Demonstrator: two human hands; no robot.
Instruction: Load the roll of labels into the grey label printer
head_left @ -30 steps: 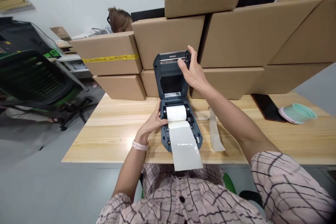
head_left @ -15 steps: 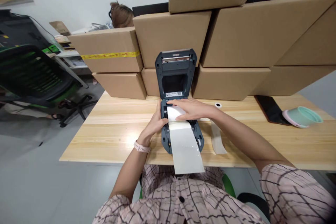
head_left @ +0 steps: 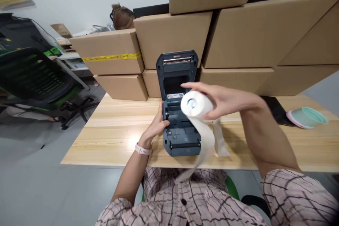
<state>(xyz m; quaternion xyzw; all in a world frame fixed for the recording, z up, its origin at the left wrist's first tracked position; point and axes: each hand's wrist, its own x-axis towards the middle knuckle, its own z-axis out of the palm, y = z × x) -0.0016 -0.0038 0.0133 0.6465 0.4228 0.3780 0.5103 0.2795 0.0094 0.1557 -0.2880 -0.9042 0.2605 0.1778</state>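
A dark grey label printer (head_left: pixel 182 141) stands on the table with its lid (head_left: pixel 177 74) raised. Its inside shows bare, with a black roller across the front. My left hand (head_left: pixel 159 122) grips the printer's left edge, thumb over the rim and fingers along the outside. Above the printer's right side, my right hand (head_left: pixel 212 97) holds a white label roll (head_left: pixel 197 104) tilted, its core end facing left. From the roll a loose label strip curls down over the table's front edge towards my lap. Another label strip (head_left: pixel 220 139) lies on the table right of the printer, partly hidden by the roll.
Stacked cardboard boxes (head_left: pixel 238 39) line the table's back edge. A dark phone (head_left: pixel 277 111) lies at the right with a mint-green cup (head_left: pixel 308 116) on its side against it. Behind the boxes shows a person's head (head_left: pixel 123 17). A black office chair (head_left: pixel 39 77) stands left of the table.
My right hand has lifted the label roll out of the printer, up and to the right, and the strip has come with it. My left hand stays at the printer's left edge.
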